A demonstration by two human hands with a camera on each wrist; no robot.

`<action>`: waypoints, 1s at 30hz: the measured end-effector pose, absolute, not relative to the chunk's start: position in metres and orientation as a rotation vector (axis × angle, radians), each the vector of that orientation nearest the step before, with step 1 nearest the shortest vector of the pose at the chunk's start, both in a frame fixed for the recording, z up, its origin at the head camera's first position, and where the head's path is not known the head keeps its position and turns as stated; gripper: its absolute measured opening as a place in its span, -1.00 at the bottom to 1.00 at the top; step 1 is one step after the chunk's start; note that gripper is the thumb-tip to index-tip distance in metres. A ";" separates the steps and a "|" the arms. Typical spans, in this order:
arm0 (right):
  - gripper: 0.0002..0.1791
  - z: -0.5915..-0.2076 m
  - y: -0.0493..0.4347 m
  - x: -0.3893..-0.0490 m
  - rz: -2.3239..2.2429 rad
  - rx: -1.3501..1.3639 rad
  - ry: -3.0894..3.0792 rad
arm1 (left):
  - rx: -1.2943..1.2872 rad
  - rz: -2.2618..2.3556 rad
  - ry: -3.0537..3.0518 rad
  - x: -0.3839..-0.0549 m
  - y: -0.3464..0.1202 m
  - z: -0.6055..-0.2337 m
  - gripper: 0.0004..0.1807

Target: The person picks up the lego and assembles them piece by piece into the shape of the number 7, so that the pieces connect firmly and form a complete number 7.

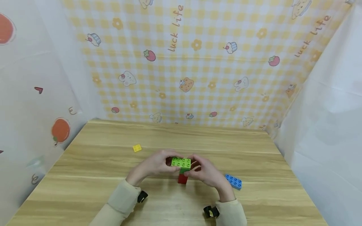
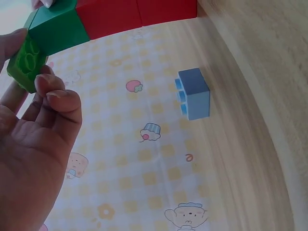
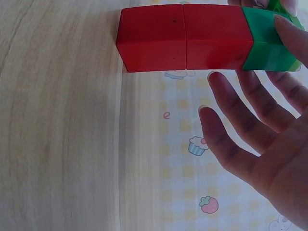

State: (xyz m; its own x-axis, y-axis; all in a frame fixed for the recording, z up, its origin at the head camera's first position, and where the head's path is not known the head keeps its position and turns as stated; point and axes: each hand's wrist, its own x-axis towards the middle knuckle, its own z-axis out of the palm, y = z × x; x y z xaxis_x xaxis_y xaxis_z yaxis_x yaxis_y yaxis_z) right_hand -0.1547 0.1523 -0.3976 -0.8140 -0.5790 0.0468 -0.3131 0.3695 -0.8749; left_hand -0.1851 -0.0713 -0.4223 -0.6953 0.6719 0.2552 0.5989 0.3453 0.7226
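A small tower stands on the table: two red bricks (image 3: 219, 38), a dark green brick (image 3: 267, 43) above them, and a light green brick (image 1: 181, 162) with several studs on top. The light green brick juts out to the left; its hollow underside shows in the left wrist view. My left hand (image 1: 159, 162) pinches this overhanging end between thumb and fingers. From the other side, my right hand (image 1: 206, 172) holds the dark green brick, thumb at its front and fingers reaching behind. The right hand's lower fingers spread beside the red bricks.
A blue brick (image 1: 233, 182) lies on the wooden table (image 1: 85, 175), right beside my right wrist. Farther back on the left lies a small yellow brick (image 1: 137, 147). A checked cloth (image 1: 169, 69) hangs behind the table, with white sheeting at both sides.
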 end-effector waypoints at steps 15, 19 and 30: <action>-0.64 -0.397 0.152 -0.155 -1.420 -0.788 2.382 | 1.158 1.212 2.509 -0.184 -0.073 -0.417 -0.62; -0.64 -0.395 0.151 -0.154 -1.453 -0.804 2.382 | 1.158 1.211 2.507 -0.183 -0.074 -0.416 -0.61; -0.66 -0.392 0.151 -0.153 -1.513 -0.802 2.382 | 1.107 1.193 2.506 -0.184 -0.080 -0.414 -0.41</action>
State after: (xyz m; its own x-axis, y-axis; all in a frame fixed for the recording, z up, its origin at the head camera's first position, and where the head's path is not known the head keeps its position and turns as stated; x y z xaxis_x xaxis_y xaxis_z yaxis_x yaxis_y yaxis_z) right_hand -0.1527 0.1510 -0.3924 -0.8305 -0.5459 0.1113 -0.3327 0.3257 -0.8850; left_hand -0.1837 -0.0804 -0.4141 -0.7152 0.6790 0.1657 0.5567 0.4101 0.7224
